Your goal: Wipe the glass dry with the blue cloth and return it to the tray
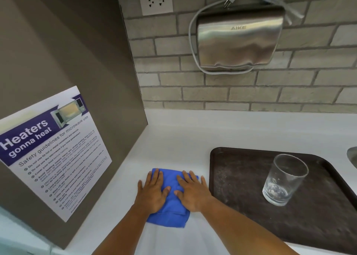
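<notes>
left hand (152, 192) and right hand (193, 192) pressed flat, fingers spread, gripping nothing, on folded blue cloth (170, 208) on white counter (173, 139), clear empty drinking glass (284, 179) upright on dark brown tray (241, 177), right

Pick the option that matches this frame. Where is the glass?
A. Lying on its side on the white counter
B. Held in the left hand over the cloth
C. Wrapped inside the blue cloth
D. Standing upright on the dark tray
D: the glass stands upright on the dark tray, while both hands, left and right, lie flat on the blue cloth.
</notes>
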Available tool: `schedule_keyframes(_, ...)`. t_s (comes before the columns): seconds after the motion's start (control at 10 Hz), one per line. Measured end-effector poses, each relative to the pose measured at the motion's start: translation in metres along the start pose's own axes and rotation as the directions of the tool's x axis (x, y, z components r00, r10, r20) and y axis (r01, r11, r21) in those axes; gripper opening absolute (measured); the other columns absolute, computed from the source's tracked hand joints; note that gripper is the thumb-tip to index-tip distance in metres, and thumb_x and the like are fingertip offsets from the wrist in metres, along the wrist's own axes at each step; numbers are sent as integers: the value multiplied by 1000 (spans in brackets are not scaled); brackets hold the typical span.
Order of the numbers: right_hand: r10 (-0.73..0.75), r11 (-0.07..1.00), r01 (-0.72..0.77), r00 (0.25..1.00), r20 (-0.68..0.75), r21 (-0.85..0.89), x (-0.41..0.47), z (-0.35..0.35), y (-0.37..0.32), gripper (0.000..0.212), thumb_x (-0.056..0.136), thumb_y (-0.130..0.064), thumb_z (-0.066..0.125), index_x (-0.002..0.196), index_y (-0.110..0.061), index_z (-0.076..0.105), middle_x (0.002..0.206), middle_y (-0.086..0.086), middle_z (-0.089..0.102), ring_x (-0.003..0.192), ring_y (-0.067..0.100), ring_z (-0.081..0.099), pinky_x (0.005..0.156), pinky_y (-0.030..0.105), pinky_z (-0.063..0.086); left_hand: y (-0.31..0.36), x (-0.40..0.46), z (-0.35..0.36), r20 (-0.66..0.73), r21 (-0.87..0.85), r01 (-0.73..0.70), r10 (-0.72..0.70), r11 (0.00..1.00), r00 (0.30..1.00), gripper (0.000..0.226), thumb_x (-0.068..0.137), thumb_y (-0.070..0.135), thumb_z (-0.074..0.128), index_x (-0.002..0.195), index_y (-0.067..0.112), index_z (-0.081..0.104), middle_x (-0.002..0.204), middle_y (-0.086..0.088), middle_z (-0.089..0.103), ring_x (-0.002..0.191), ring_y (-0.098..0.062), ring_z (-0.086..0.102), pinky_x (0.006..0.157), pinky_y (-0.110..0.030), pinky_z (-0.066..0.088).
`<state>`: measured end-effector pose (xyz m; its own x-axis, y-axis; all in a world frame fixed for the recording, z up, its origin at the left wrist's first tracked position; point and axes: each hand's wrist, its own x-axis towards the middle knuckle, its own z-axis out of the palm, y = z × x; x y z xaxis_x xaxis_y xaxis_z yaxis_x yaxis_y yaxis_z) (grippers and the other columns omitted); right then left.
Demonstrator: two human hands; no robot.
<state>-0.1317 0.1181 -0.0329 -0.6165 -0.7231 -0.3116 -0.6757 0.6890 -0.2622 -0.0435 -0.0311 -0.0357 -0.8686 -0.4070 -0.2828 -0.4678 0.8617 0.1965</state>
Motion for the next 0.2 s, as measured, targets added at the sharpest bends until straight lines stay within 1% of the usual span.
schedule_keyframes(0.2, -11, 995, 18, 997, -79, 95, -9, -14, 1, 72, 101, -52, 29, 160, -24, -2, 170, 0, -9, 156, 21, -10, 124, 49, -6, 3, 2, -12, -15, -44, 10, -11, 999, 1000, 74, 100, 53, 25, 156, 15, -6, 165, -1, -14, 151, -21, -13, 121, -52, -4)
